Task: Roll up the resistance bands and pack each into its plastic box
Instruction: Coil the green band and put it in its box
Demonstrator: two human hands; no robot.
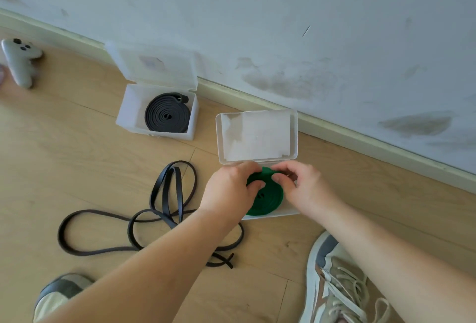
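Head view: green coil partly hidden under left hand and right hand

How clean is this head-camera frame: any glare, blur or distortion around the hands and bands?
Head view: soft, even daylight; whitish glare on the lid of the near clear plastic box; left hand and right hand, gripping the coiled green resistance band, look slightly soft; wide-angle lens slightly bows the white skirting board; the loose black band reads clearly.

We are seeing the near box and far box in smooth translucent plastic, the green band looking matt and rubbery, the floor showing satin wood grain, the wall wearing scuffed matt paint.
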